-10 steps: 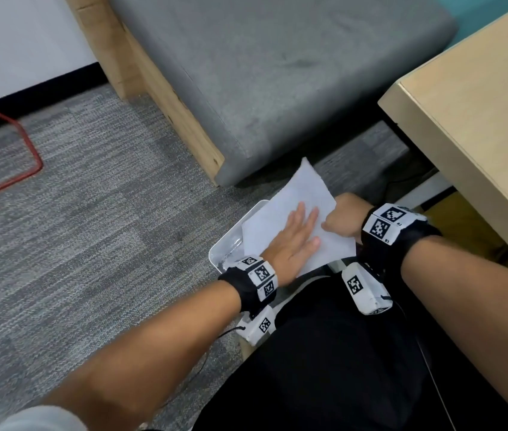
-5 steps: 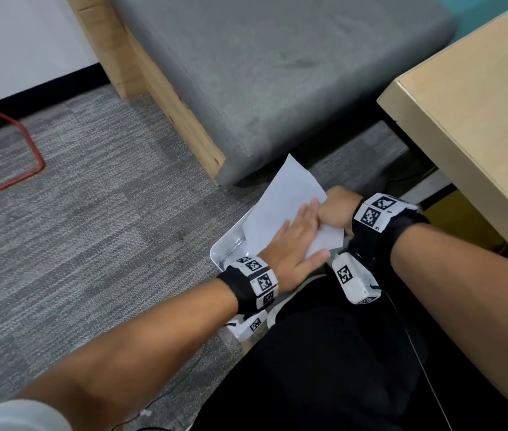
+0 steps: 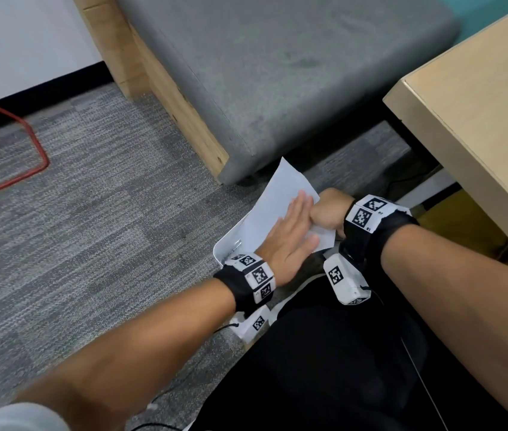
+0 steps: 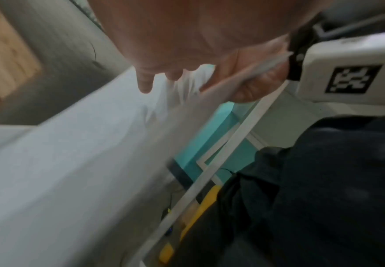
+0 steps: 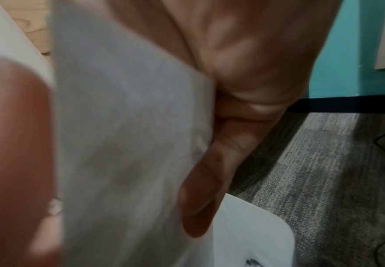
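Observation:
A white sheet of paper (image 3: 277, 200) lies tilted over a white tray (image 3: 224, 244) that rests on my lap, above the carpet. My left hand (image 3: 290, 234) lies flat on the paper with straight fingers, pressing it down. My right hand (image 3: 327, 209) is curled at the paper's right edge and pinches it; in the right wrist view the sheet (image 5: 123, 144) runs between thumb and fingers (image 5: 209, 180). The left wrist view shows the paper (image 4: 84, 162) blurred, my left fingertips (image 4: 144, 86) touching it. Most of the tray is hidden under the paper.
A grey cushioned bench (image 3: 277, 73) with a wooden side stands just beyond the tray. A light wooden table (image 3: 479, 119) is close on the right. Grey carpet (image 3: 106, 213) spreads to the left, with a red metal frame (image 3: 29, 144) at the far left.
My right hand has slid left along the paper's edge until it meets the left fingers. The paper's right side has drawn in and its far corner has risen toward the bench.

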`<state>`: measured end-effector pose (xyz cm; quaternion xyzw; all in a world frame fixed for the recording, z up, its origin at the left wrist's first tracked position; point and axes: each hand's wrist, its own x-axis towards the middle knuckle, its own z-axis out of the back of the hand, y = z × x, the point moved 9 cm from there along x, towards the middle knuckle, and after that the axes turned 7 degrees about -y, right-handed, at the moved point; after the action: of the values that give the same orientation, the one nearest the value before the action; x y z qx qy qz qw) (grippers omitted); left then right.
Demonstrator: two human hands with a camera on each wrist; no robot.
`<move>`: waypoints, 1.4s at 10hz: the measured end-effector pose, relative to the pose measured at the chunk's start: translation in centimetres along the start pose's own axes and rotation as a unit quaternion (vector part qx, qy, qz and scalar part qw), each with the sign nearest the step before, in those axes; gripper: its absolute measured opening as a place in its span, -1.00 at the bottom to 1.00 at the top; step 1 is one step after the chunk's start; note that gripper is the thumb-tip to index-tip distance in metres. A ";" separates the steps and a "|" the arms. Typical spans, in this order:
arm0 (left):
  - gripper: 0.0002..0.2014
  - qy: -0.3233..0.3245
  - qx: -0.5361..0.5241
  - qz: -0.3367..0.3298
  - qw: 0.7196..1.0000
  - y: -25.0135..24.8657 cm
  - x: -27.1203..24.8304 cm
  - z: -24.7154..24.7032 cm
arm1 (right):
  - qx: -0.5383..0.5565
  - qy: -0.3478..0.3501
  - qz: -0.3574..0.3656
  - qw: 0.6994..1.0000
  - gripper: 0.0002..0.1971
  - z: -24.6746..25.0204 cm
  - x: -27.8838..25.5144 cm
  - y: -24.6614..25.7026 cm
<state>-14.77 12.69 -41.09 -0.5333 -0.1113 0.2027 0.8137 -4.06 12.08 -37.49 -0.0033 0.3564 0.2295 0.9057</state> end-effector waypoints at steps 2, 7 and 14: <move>-0.36 0.097 0.037 0.319 0.942 13.1 -3.0 -3.9 | -0.020 -0.005 -0.009 1.000 -0.77 0.5 -0.3 -0.3; -0.34 0.009 0.014 0.385 0.923 14.9 -2.3 -1.7 | 0.018 -0.025 -0.012 0.999 -0.68 0.0 -0.2 -1.0; -0.42 -0.039 -0.123 0.209 0.969 5.7 1.8 0.0 | 0.071 -0.032 -0.044 0.996 -0.66 0.4 -1.9 0.3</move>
<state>-14.36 15.46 -46.40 -0.6324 -0.0529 0.3740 0.6764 -5.15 11.65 -35.94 0.0525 0.3422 0.1632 0.9239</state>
